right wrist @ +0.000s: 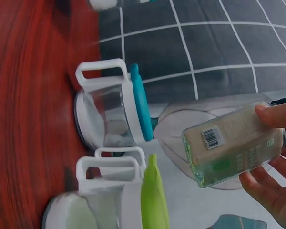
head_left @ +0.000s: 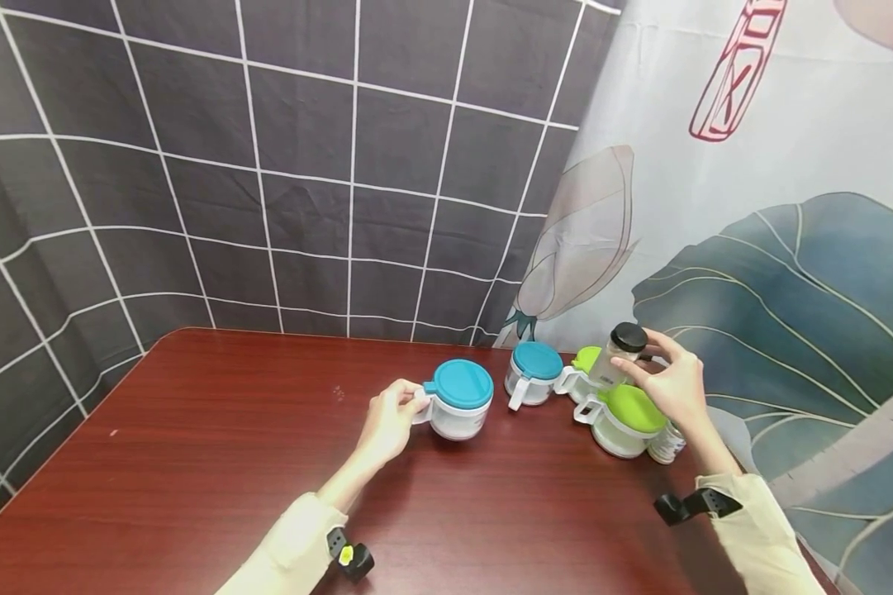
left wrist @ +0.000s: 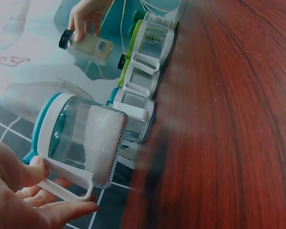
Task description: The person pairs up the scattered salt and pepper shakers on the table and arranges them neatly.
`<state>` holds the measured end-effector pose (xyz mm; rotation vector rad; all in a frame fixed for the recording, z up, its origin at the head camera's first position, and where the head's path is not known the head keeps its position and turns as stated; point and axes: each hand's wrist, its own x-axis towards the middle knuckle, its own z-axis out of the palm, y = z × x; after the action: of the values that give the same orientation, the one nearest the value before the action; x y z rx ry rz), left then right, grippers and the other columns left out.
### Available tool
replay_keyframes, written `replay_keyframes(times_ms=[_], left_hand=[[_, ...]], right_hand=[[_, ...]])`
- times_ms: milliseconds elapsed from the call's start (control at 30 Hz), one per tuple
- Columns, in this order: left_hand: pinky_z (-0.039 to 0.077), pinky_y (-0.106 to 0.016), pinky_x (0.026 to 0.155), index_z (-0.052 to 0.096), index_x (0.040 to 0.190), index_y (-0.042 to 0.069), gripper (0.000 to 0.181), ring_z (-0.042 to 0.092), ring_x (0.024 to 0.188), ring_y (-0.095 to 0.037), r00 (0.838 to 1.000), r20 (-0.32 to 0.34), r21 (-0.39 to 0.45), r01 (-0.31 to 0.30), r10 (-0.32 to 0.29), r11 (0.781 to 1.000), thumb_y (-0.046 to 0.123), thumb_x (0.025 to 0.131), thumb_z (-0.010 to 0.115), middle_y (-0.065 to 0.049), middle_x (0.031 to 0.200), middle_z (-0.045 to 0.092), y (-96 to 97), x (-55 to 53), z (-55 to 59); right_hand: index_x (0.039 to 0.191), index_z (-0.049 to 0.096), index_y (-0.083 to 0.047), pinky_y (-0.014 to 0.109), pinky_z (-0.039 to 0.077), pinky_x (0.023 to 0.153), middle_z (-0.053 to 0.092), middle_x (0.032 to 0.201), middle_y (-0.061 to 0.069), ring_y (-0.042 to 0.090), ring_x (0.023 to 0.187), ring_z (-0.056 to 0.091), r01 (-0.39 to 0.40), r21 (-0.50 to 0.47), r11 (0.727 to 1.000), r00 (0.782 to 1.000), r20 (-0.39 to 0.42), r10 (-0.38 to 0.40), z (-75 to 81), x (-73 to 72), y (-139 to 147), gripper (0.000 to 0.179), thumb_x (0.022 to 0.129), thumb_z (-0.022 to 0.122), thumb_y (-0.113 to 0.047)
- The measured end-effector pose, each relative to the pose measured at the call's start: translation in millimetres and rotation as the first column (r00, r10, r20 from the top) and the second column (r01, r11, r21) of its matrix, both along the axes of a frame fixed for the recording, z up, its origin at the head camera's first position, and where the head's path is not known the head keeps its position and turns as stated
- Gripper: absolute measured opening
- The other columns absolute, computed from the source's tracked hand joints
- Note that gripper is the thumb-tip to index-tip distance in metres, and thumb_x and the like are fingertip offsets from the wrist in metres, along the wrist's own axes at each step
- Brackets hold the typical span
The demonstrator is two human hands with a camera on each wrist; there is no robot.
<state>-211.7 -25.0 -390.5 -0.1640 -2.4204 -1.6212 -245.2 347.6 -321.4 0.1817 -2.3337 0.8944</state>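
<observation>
Below right hand [head_left: 669, 384], green-lidded jar [head_left: 619, 436]; that hand pinches bottle [right wrist: 233, 148] near cap [head_left: 629, 336]; left hand [head_left: 388, 423] pinches handle [left wrist: 69, 172], keeping blue-lidded jar [head_left: 458, 417] upright.

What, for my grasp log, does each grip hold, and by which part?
Left grip: blue-lidded jar, by its handle; right grip: bottle, near its black cap.

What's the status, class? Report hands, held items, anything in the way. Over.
Left fingers grip blue-lidded jar by handle. Right fingers hold tilted black-capped bottle. Possible obstruction: green-lidded jars beneath bottle.
</observation>
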Motion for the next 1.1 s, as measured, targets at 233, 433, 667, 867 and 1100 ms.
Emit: replay_keyframes(times_ms=[233,433,667,867,1100], left_hand=[[0.052,-0.045,0.089,0.067,0.098,0.003,0.011,0.068,0.1,-0.03,1.0,0.01,-0.018,-0.011,0.011,1.0,0.01,0.091,0.062,-0.017,0.102,0.072,-5.4,3.0,-1.0],[0.053,-0.045,0.086,0.066,0.098,0.002,0.011,0.068,0.099,-0.029,1.0,0.007,-0.03,-0.013,0.013,0.999,0.009,0.091,0.061,-0.018,0.101,0.072,-10.0,2.9,-3.3],[0.052,-0.045,0.088,0.066,0.098,0.003,0.011,0.068,0.1,-0.03,0.999,0.016,-0.034,-0.032,0.032,0.999,0.01,0.091,0.06,-0.018,0.103,0.072,-15.1,2.7,-5.2],[0.051,-0.046,0.09,0.066,0.098,0.003,0.011,0.067,0.102,-0.031,0.999,0.028,-0.029,-0.036,0.037,0.999,0.01,0.092,0.06,-0.018,0.104,0.072,-20.2,4.7,-4.5],[0.051,-0.046,0.09,0.066,0.099,0.003,0.012,0.067,0.102,-0.031,0.998,0.035,-0.035,-0.048,0.049,0.998,0.01,0.092,0.06,-0.018,0.105,0.072,-27.5,5.5,-5.0]], right_hand=[[0.12,0.063,-0.001,0.002,0.044,0.063,0.069,0.096,0.027,-0.021,0.069,0.054,-0.035,0.016,0.999,0.999,0.024,0.035,-2.2,1.0,-12.6,0.051,0.074,0.082,-0.015],[0.119,0.064,-0.002,0.004,0.048,0.067,0.07,0.101,0.017,-0.022,0.078,0.055,-0.086,-0.038,0.996,0.996,0.024,0.087,-3.9,2.8,-23.3,0.049,0.074,0.082,-0.011],[0.119,0.064,-0.003,0.006,0.05,0.07,0.056,0.097,-0.025,-0.021,0.086,0.054,-0.122,-0.059,0.991,0.992,0.034,0.124,-6.7,5.6,-33.8,0.048,0.074,0.082,-0.012],[0.12,0.063,-0.005,0.007,0.05,0.07,0.059,0.1,-0.014,-0.017,0.085,0.056,-0.146,-0.061,0.987,0.988,0.051,0.149,-12.0,5.7,-40.7,0.048,0.076,0.081,-0.013],[0.12,0.063,-0.004,0.011,0.052,0.071,0.063,0.102,-0.001,-0.013,0.087,0.056,-0.175,-0.082,0.981,0.982,0.059,0.18,-14.3,5.6,-53.7,0.049,0.075,0.081,-0.012]])
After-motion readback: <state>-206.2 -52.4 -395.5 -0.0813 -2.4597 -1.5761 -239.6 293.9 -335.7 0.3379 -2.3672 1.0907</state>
